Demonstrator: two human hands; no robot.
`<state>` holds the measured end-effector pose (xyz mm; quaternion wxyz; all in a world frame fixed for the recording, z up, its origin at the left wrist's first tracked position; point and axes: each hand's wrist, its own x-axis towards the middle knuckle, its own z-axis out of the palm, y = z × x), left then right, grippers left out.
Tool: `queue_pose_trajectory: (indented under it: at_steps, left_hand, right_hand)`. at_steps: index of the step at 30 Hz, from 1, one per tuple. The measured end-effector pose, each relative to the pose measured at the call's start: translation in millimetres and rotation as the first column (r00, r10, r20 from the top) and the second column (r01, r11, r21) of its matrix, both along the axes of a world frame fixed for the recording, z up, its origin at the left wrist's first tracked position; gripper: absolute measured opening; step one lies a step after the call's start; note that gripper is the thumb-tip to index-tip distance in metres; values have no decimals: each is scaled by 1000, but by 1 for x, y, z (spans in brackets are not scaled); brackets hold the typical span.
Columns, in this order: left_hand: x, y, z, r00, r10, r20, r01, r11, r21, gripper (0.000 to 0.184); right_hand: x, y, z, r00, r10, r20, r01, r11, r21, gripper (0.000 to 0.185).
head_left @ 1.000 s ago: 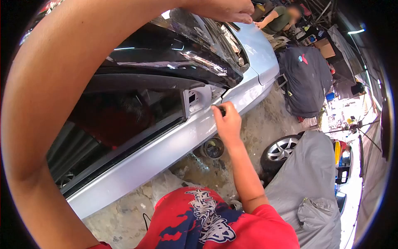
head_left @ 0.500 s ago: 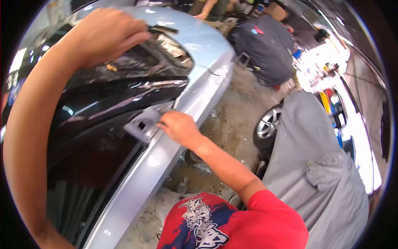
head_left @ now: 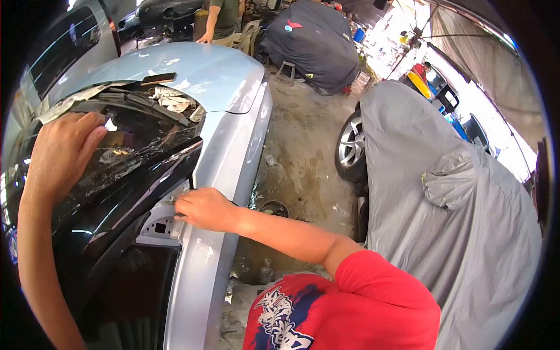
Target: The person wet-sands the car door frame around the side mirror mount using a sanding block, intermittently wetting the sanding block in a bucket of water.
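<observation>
My right hand [head_left: 204, 209] is closed at the front corner of the door of a silver-blue car [head_left: 213, 163]. Its curled fingers touch the edge of a pale triangular side-mirror base [head_left: 158, 229], which has a square hole and several small ones. Whatever those fingers hold, if anything, is hidden. Over the wet, dark windshield [head_left: 140, 146], my left hand [head_left: 65, 151] is raised with its fingers curled and thumb against them. I cannot make out what it holds.
A dark phone-like slab [head_left: 158, 79] and crumpled cloths [head_left: 174, 100] lie near the windshield base. Another person's hand [head_left: 204, 39] rests on the hood's far edge. Beside the wet floor [head_left: 291, 151] stands a grey-covered vehicle [head_left: 402, 175]; a dark-covered one [head_left: 315, 44] is farther back.
My left hand has moved down and left over the windshield. My right hand stays at the mirror base. The view has shifted, showing more of the hood and the floor.
</observation>
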<state>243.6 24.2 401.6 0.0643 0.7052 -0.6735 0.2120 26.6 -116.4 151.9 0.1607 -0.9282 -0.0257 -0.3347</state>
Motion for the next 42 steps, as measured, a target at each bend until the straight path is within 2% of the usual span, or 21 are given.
queue_pose_trajectory:
  at_steps: [3, 5, 6, 9, 12, 15, 20, 23, 25, 27, 29, 31, 32, 34, 39, 42]
  left_hand:
    - [-4, 1, 4, 1000, -10, 13, 10, 1000, -8, 23]
    - [2, -1, -3, 997, -59, 44, 62, 997, -55, 21]
    - [-2, 0, -1, 999, -31, 42, 32, 999, -42, 22]
    - [4, 0, -2, 1000, -13, 15, 14, 999, -35, 24]
    - [-2, 1, 0, 1000, -9, -5, 9, 1000, -20, 23]
    - [-5, -2, -3, 999, -47, 12, 47, 997, -58, 23]
    - [-9, -3, 0, 999, -36, 0, 36, 999, -36, 24]
    - [-12, -3, 4, 996, 72, 43, -74, 997, 35, 26]
    - [-14, -6, 5, 996, 19, 85, -24, 998, 56, 28]
    - [-5, -6, 1, 988, -67, 142, 68, 998, -4, 30]
    - [-3, -5, 2, 993, -23, 119, 23, 1000, 3, 31]
    - [9, -6, 1, 984, -115, 137, 120, 992, -29, 32]
    - [7, -3, 3, 986, -84, 144, 84, 996, 0, 36]
    - [2, 0, 11, 985, -39, 166, 30, 998, 55, 45]
    - [3, 4, 11, 981, -110, 161, 107, 994, 30, 45]
    - [1, 9, 12, 980, -122, 155, 122, 992, 11, 45]
  right_hand:
    - [-3, -5, -9, 999, 26, -28, -28, 997, -65, 24]
    - [7, 2, 12, 999, 46, 25, -44, 995, -91, 25]
    - [10, 4, 19, 997, 59, 46, -53, 993, -104, 25]
    - [8, 5, 9, 995, 36, 94, -32, 999, -41, 24]
    - [-4, -4, -11, 999, 31, -12, -31, 1000, 4, 24]
    - [3, -4, 6, 999, 34, -28, -37, 994, -105, 24]
    - [1, -6, 1, 999, 42, -16, -43, 997, -59, 18]
    - [-5, -10, -12, 998, 37, -47, -39, 998, -52, 15]
    - [4, -12, 1, 998, 59, 4, -58, 990, -127, 15]
    - [13, -3, 31, 988, 134, 72, -125, 985, -123, 14]
    - [19, 4, 35, 986, 124, 109, -109, 985, -132, 15]
    - [13, 6, 24, 992, 86, 94, -81, 995, -55, 21]
    - [11, 5, 19, 995, 58, 82, -57, 998, -19, 24]
    - [10, -1, 21, 996, 83, 40, -79, 994, -79, 26]
    - [28, 16, 61, 979, 196, 59, -180, 960, -215, 28]
    - [31, 19, 57, 980, 186, 76, -173, 973, -153, 26]
